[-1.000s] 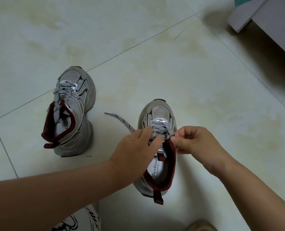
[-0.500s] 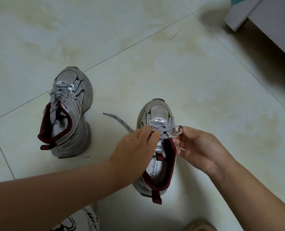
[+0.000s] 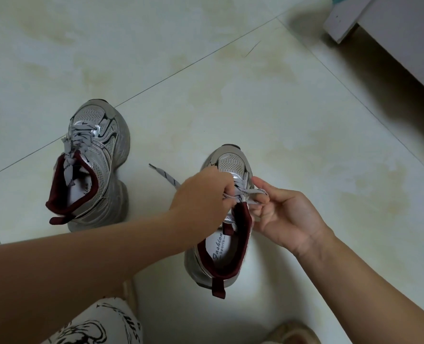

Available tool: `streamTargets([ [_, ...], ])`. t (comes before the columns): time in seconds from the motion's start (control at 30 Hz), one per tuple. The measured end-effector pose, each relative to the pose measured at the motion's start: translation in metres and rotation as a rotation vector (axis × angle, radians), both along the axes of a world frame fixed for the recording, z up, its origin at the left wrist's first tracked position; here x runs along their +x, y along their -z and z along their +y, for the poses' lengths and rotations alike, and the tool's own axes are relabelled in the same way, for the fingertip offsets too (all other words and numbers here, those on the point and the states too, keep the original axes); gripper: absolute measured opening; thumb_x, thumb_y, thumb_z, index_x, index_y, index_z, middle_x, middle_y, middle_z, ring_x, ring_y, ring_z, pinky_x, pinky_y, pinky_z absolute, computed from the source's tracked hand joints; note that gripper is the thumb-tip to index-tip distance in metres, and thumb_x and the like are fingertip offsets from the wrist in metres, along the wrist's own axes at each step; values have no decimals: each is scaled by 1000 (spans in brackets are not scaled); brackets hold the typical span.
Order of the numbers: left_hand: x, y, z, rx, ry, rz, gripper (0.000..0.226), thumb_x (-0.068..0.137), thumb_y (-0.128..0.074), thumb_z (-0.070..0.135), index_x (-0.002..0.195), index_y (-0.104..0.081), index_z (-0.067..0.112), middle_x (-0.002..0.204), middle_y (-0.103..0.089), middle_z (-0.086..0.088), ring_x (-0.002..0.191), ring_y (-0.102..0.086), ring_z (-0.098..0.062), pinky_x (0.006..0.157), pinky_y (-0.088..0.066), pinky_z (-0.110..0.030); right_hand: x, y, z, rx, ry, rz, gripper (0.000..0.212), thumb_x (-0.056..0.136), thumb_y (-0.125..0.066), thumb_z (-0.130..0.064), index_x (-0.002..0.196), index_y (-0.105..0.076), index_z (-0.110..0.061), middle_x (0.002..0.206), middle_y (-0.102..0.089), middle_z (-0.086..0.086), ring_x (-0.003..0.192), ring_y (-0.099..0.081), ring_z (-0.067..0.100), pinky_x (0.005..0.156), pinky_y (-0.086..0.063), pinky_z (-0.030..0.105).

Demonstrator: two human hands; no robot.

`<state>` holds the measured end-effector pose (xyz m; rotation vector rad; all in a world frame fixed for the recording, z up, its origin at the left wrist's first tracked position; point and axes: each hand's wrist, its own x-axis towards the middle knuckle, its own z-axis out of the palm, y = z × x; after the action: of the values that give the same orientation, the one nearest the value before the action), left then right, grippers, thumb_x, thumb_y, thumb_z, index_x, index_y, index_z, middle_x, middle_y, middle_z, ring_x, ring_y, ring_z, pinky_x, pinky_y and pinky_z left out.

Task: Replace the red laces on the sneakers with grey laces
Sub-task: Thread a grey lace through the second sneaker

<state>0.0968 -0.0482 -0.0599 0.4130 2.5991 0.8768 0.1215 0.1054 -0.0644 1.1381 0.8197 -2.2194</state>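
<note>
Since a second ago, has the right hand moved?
Yes. The right hand has drawn back from the near sneaker's tongue toward its outer side, turning palm-up with a grey lace loop around its fingers.

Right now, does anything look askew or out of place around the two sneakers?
Only small things: the left sneaker sits angled away from the right sneaker, and a loose grey lace end trails across the floor. No damage shows.

Silver mesh sneaker with maroon collar (image 3: 94, 167) left of centre on tiled floor (image 3: 206, 70), matching second sneaker (image 3: 230, 167) lower centre, white cabinet (image 3: 392, 33) upper right
</note>
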Motion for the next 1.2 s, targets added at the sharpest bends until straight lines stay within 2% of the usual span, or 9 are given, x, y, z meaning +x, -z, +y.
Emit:
streamTargets([
  [0.13, -4, -4, -4, 145, -1, -188, 29, 77, -67, 16, 59, -49, 31, 76, -54, 12, 74, -50, -3, 66, -37, -17, 7, -6, 3, 88, -113, 89, 20, 65, -64, -21, 85, -60, -20, 66, -54, -3, 57, -45, 10, 63, -39, 27],
  [0.3, -8, -8, -12, 311, -49, -467, 31, 75, -66, -1, 58, -54, 22, 45, -49, 17, 44, -43, 5, 47, -32, -5, 28, -8, -16, 512, -459, 327, 38, 77, -65, 1, 108, -54, -20, 83, -62, -3, 70, -60, 6, 59, -46, 16],
  [0.5, -22, -39, -28, 609, 53, -748, 23, 74, -69, 1, 64, -57, 18, 66, -51, -2, 63, -46, -7, 61, -39, -14, 35, -10, -26, 746, -492, 347, 35, 85, -59, -5, 113, -46, -21, 93, -48, 2, 80, -49, 16, 74, -46, 33],
  [0.63, -35, -62, -30, 476, 212, -604, 21, 74, -67, 12, 60, -60, 26, 65, -55, 6, 65, -48, -6, 63, -39, -14, 37, -16, -29, 877, -557, 431, 38, 87, -57, -9, 117, -47, -28, 102, -47, 1, 83, -51, 15, 76, -45, 21],
  [0.7, -36, -67, -22, 369, 241, -451, 25, 77, -69, 11, 60, -59, 26, 60, -59, 15, 56, -50, 4, 57, -37, -6, 37, -19, -30, 971, -660, 522, 38, 86, -58, -11, 118, -51, -32, 105, -43, -4, 92, -49, 2, 81, -42, 13],
  [0.8, -37, -68, -9, 307, 245, -254, 18, 74, -69, 12, 65, -61, 25, 68, -60, 13, 62, -53, 6, 57, -37, -5, 30, -26, -32, 966, -639, 585, 9, 84, -63, -14, 91, -65, -19, 95, -48, -4, 87, -48, 1, 79, -39, 13],
  [0.97, -36, -38, -22, 150, -107, 71, 28, 80, -58, 4, 100, -55, 23, 94, -43, 5, 82, -44, -6, 67, -36, -13, 9, -29, -12, 803, -168, 291, 30, 91, -50, -15, 62, -53, -10, 55, -44, 2, 49, -39, 10, 54, -38, 22],
  [1.13, -16, -11, -48, -154, 278, -74, 30, 77, -59, 7, 103, -58, 21, 103, -49, 0, 102, -46, -18, 89, -38, -32, 0, -26, 8, 736, 100, 18, 25, 93, -47, -13, 68, -49, -12, 50, -46, 3, 38, -44, 8, 55, -38, 26],
  [1.2, -9, -6, -51, -198, 326, -49, 24, 81, -57, 16, 104, -55, 22, 107, -50, 1, 103, -45, -18, 89, -36, -31, -1, -22, 9, 797, 180, -33, 5, 92, -50, -14, 87, -51, -11, 66, -51, 3, 50, -49, 9, 57, -40, 24],
])
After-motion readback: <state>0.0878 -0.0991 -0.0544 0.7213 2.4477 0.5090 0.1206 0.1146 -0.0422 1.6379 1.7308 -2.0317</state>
